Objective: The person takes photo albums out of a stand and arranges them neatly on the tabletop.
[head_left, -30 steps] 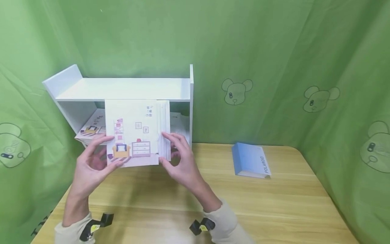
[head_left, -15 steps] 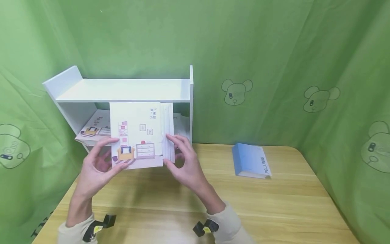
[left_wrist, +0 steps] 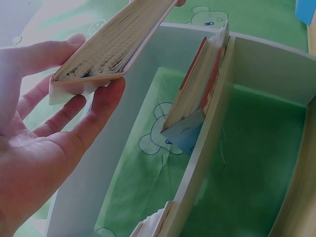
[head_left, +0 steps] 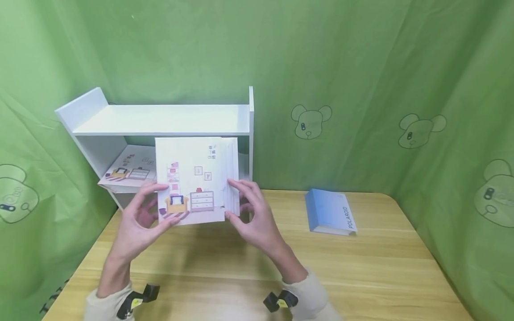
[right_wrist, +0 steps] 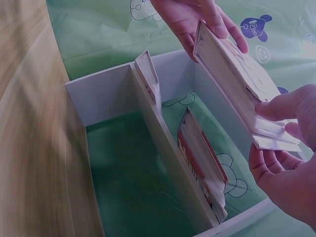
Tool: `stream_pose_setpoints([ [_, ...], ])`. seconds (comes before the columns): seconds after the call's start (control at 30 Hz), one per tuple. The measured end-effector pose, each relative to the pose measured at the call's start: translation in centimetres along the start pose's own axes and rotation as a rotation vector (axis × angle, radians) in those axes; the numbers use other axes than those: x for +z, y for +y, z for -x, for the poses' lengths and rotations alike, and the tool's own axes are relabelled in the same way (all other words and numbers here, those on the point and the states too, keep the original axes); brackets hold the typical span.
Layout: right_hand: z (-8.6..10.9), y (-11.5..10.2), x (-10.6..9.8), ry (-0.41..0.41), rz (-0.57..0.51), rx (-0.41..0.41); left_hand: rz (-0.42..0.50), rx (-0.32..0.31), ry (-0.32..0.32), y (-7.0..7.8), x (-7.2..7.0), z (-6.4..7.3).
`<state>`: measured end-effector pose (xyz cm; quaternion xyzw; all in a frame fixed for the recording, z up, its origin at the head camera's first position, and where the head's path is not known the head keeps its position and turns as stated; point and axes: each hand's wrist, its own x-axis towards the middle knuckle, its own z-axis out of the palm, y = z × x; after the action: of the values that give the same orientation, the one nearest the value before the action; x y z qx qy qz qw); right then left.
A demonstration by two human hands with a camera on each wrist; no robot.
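Both hands hold a white book (head_left: 186, 154) in front of the bookshelf, its cover turned toward me with a drawn orange armchair and a chest of drawers. My left hand (head_left: 138, 223) grips its lower left edge, thumb on the cover. At the lower right, my right hand (head_left: 259, 218) pinches the book beside a pale stepped strip along that edge. The left wrist view shows the page edges of the book (left_wrist: 116, 44) above the fingers of the left hand (left_wrist: 49, 143). The right wrist view shows the right hand (right_wrist: 289, 163) with thumb and fingers on opposite faces.
The white bookshelf (head_left: 168, 119) stands at the back left of the wooden table (head_left: 361, 267). A similar book (head_left: 132, 165) lies on its middle board at left; another with red edges (right_wrist: 202, 163) is at the other end. A blue POLAROID book (head_left: 329, 211) lies right of the shelf.
Both hands have carried the book to the right and slightly down across the shelf front. More of the similar book on the left of the shelf now shows.
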<state>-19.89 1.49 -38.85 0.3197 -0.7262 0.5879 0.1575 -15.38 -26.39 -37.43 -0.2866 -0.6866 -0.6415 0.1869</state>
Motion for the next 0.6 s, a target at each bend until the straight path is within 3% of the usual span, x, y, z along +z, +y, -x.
stream_pose_setpoints([
  [0.6, 0.8, 0.4, -2.4, -0.006, -0.041, 0.02, 0.007, 0.023, -0.005, -0.9, 2.0, -0.2],
])
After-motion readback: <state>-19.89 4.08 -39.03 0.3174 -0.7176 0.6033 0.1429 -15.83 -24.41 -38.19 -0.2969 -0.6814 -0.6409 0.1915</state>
